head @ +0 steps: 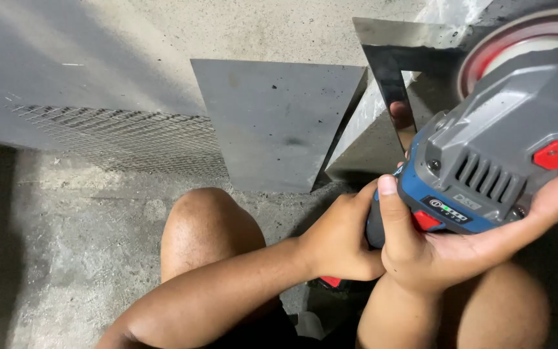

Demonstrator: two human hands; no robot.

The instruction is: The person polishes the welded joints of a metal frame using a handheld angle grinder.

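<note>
Both hands grasp the grinder [485, 161]: left hand [340, 239] wraps the rear grip, right hand [447, 249] cradles the body; its disc [505, 48] points forward toward the metal frame [389, 71].

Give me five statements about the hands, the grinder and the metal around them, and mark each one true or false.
1. Both hands grip the angle grinder. True: the left hand and the right hand close around its body.
2. The grinder's casing is yellow and black. False: it is grey and blue with red parts.
3. A flat grey metal sheet stands in front of the knees. True.
4. The wire mesh lies to the right of the sheet. False: it is to its left.
5. The person sits at a wooden table. False: bare knees show above a concrete floor.
</note>
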